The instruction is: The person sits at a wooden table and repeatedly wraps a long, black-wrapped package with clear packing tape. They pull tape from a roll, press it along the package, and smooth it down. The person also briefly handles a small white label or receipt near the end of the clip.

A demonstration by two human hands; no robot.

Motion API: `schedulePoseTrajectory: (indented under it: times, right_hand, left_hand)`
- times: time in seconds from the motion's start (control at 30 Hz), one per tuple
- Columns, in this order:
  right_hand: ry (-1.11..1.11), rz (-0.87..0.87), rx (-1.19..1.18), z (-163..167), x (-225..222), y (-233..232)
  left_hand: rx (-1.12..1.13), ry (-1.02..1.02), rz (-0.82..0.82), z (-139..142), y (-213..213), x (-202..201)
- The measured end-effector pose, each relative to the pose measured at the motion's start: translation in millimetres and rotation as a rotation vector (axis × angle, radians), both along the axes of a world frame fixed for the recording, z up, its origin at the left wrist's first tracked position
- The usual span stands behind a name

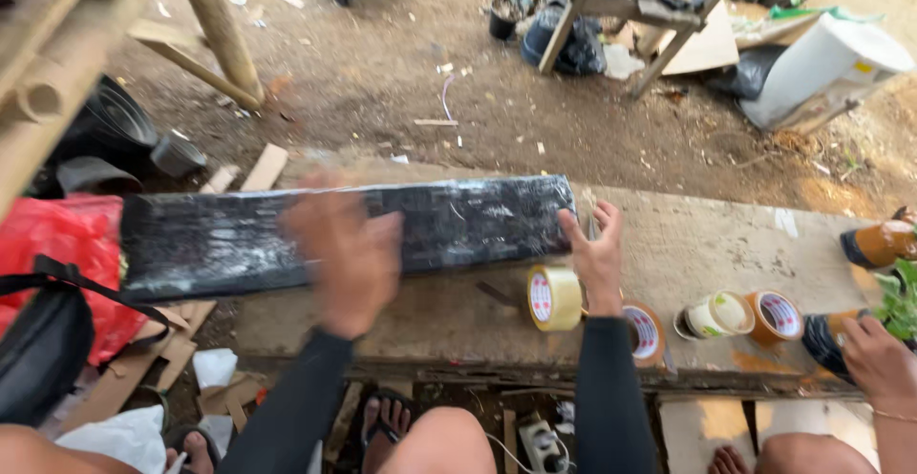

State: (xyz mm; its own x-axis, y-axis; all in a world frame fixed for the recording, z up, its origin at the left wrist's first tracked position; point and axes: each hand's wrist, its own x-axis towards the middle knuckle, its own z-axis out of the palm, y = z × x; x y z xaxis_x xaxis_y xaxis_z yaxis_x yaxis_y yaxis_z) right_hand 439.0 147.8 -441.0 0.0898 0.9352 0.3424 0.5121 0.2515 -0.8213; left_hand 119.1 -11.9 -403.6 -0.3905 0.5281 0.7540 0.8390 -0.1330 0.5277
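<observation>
Right hand [594, 256] pinches the black wrapped bundle [334, 230]; left hand [346, 249] blurs, grip unclear—loose film could wrinkle or slip.

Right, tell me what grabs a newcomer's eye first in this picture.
First comes the long black plastic-wrapped bundle lying across the rough wooden bench, with the blurred left hand over its middle and the right hand at its right end. Next, the rolls of tape: a pale roll of tape standing on edge beside the right wrist, and brown rolls further right. A red bag glows at far left.
</observation>
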Motion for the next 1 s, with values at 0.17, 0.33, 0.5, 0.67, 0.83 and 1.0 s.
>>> schedulePoseTrajectory:
  times: [0.17,0.33,0.5,0.67,0.83,1.0]
  right_hand:
    - [0.204,0.33,-0.279,26.4,-32.0,24.7]
    - [0.192,0.313,-0.306,40.0,-37.8,-3.6]
    - [0.2,0.258,-0.335,55.5,-46.2,-26.5]
    - [-0.295,0.214,-0.468,90.6,-42.4,-37.1]
    - [-0.29,0.125,-0.775,120.8,-45.7,-42.9]
    - [-0.181,0.214,-0.95,129.5,-61.1,-25.5]
  left_hand:
    - [-0.13,-0.192,0.297,-51.7,-107.4,-131.8]
    - [0.094,-0.236,0.417,-54.9,-117.8,-154.7]
    - [-0.143,-0.776,0.201,-30.2,-117.2,-190.2]
    - [-0.262,-0.485,0.377,-22.2,-132.4,-202.0]
    - [-0.132,-0.003,0.269,16.8,-120.4,-129.4]
    - [-0.458,0.607,-0.49,29.4,-31.9,43.5]
